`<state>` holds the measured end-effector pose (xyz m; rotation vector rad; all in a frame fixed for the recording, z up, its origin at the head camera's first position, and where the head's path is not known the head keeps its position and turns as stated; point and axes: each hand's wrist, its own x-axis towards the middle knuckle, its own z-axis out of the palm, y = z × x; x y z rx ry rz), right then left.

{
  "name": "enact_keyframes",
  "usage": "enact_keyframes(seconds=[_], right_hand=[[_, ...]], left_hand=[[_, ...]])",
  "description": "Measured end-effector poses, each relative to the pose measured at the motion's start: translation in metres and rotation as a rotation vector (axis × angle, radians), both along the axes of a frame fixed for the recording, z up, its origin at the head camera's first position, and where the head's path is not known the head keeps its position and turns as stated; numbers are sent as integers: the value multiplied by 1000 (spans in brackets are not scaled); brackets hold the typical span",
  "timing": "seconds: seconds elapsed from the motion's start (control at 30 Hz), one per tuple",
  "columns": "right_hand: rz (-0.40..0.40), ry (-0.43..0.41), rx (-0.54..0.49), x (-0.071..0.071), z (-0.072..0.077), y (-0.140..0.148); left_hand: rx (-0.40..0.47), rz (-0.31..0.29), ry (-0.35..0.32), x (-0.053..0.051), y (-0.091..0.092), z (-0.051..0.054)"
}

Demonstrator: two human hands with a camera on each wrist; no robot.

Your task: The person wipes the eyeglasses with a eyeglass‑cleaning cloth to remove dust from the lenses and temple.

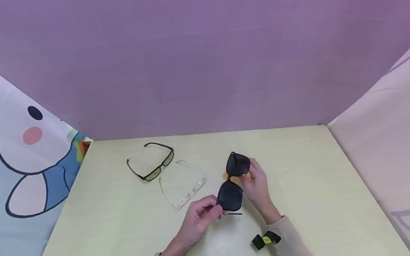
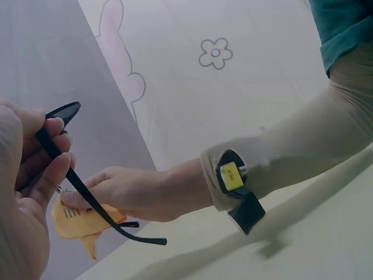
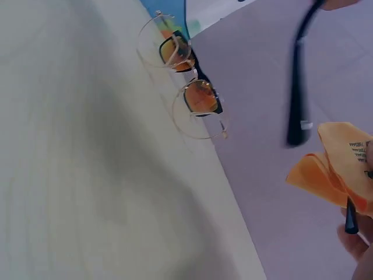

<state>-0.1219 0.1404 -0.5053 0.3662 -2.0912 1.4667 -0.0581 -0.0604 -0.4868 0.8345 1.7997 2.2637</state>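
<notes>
A pair of black sunglasses (image 1: pixel 230 196) with dark lenses is held up above the table, tilted so one lens is higher than the other. My left hand (image 1: pixel 201 219) pinches the frame at the lower lens's outer corner, thumb on the near side. At the upper lens, my right hand (image 1: pixel 258 185) grips an orange cloth (image 2: pixel 76 216) with printed text, pressed between thumb and fingers. Most of this cloth is hidden behind the lens in the head view. In the right wrist view one black temple arm (image 3: pixel 297 87) looks blurred.
Left of the hands on the pale table (image 1: pixel 109 225) lie thin metal-rimmed glasses (image 1: pixel 193 191), temples unfolded. Beyond them lie black-framed glasses (image 1: pixel 153 174) with yellowish-green lenses, also unfolded. A black strap device (image 1: pixel 266 240) with a yellow label sits on the right wrist. A purple backdrop (image 1: pixel 201 66) rises behind.
</notes>
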Motion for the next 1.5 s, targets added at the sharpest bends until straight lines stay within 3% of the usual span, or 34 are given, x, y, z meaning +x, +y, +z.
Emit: enact_keyframes(seconds=[0.17,0.3,0.4,0.57,0.8,0.97,1.2,1.33,1.5], right_hand=[[-42,60,63,6,8,-3],[-33,46,74,0,-13,3],[-74,9,77,-4,-28,9],[-136,-55,27,-1,-28,9],[-77,-63,9,-3,-28,9],[-128,-63,31,-1,-30,8],[-59,-177,-62,2,-30,8],[-50,-214,-43,4,-32,11],[-67,-173,21,4,-34,13]], left_hand=[[-10,-2,-71,1,0,1],[-20,4,-74,2,1,-1],[-11,11,-66,1,1,-3],[-7,6,-50,0,3,-3],[-43,59,-61,-2,1,-4],[-21,45,-68,-2,0,-3],[11,53,-41,-5,-1,1],[24,64,-30,-6,-2,3],[9,60,-60,-4,-1,4]])
